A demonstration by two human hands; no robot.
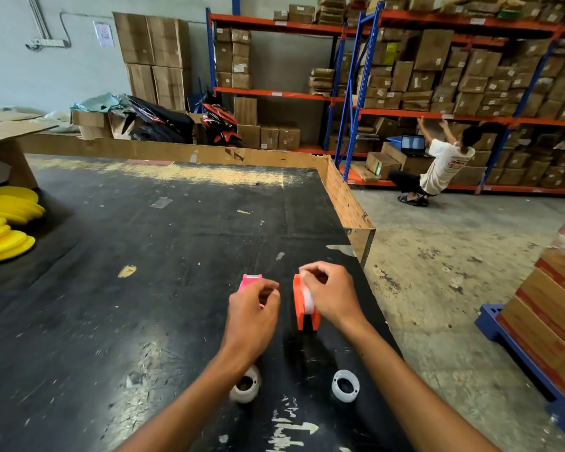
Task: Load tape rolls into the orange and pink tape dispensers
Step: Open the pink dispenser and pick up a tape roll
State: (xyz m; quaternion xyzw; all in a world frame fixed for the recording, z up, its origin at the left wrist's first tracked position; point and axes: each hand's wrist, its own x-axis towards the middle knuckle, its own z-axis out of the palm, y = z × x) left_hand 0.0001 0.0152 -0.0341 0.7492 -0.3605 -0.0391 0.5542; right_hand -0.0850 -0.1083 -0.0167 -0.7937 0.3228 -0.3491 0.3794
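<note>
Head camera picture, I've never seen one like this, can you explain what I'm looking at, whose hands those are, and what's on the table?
There is no machine here. The picture comes from a wide camera worn on a person's head, looking forward and down, so the two arms reaching in from the bottom are that person's own.

They work at a black table in a warehouse. The left hand is at a pink tape dispenser, mostly hidden behind it. The right hand pinches at the top of an orange tape dispenser, which already has a white roll inside.

Nearer the person lie a tape roll, partly under the left forearm, and a white ring. Yellow discs are stacked at the far left. Another person crouches by the shelves.
</note>
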